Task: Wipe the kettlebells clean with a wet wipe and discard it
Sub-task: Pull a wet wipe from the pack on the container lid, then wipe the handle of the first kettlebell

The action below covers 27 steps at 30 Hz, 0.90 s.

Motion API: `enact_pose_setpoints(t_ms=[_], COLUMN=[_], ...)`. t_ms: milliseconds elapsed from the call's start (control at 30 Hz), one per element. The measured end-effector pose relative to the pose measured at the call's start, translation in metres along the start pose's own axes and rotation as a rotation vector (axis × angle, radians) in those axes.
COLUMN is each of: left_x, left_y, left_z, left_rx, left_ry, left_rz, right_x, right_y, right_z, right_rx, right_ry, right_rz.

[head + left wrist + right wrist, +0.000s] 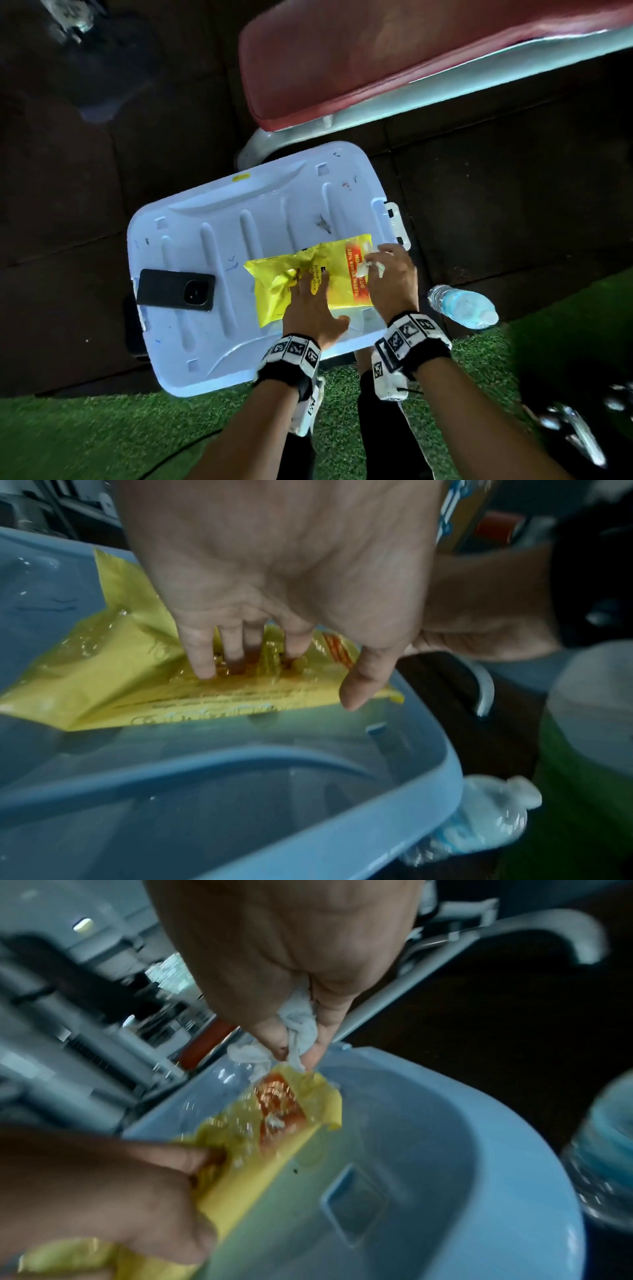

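The left hand (310, 308) presses flat on the yellow pack (337, 270) while the right hand (390, 277) pinches a white wipe (368, 265).

Pale-blue lid (219, 346) carries phone (175, 290), wipes pack (274, 301).

Setting: gym floor. Evidence: red padded bench on white metal frame (394, 58) at 12 o'clock; dark rubber floor tiles (85, 205) at 9 o'clock; green artificial turf (102, 438) at 6 o'clock; blurred grey exercise machines (68, 1015) beyond.
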<state>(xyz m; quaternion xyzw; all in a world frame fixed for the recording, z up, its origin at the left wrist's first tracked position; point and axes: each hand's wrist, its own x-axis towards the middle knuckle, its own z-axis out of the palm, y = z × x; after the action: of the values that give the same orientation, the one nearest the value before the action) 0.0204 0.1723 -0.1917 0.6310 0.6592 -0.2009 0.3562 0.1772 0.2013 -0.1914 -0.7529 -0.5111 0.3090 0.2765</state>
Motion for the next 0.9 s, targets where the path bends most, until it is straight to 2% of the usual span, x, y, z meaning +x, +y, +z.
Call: enact_pose_setpoints(t_ms=[67, 167, 233, 267, 400, 533, 600, 700, 767, 900], left_x=[-0.009, -0.038, -0.06, -0.072, -0.121, -0.156, -0.163, -0.161, -0.151, -0.101], left_y=[0.008, 0.03, 0.051, 0.063, 0.117, 0.174, 0.203, 0.245, 0.27, 0.314], left_z=[-0.006, -0.009, -0.004, 0.002, 0.043, 0.102, 0.137, 0.189, 0.222, 0.29], left_rx=[-0.073, -0.122, -0.158, -0.188, -0.225, -0.109, -0.028, 0.078, 0.162, 0.371], left_ry=[0.034, 0.261, 0.354, 0.35, 0.149, -0.151, -0.264, -0.377, -0.41, -0.37], left_rz=[-0.018, 0.011, 0.138, 0.223, 0.569, 0.732, 0.789, 0.847, 0.871, 0.923], right_x=[-0.013, -0.041, -0.07, -0.088, -0.173, -0.27, -0.313, -0.361, -0.381, -0.391], right_y=[0.003, 0.014, 0.029, 0.037, 0.082, 0.143, 0.182, 0.245, 0.285, 0.364], right_z=[-0.021, -0.063, -0.095, -0.112, -0.184, -0.248, -0.268, -0.282, -0.282, -0.272], right_rx=[0.091, 0.193, 0.274, 0.302, 0.438, 0.549, 0.569, 0.526, 0.443, 0.313], right_ry=[0.12, 0.246, 0.353, 0.418, 0.666, 0.915, 0.994, 1.046, 1.026, 1.002], right_rz=[0.038, 0.179, 0.286, 0.347, 0.585, 0.768, 0.846, 0.931, 0.94, 0.861])
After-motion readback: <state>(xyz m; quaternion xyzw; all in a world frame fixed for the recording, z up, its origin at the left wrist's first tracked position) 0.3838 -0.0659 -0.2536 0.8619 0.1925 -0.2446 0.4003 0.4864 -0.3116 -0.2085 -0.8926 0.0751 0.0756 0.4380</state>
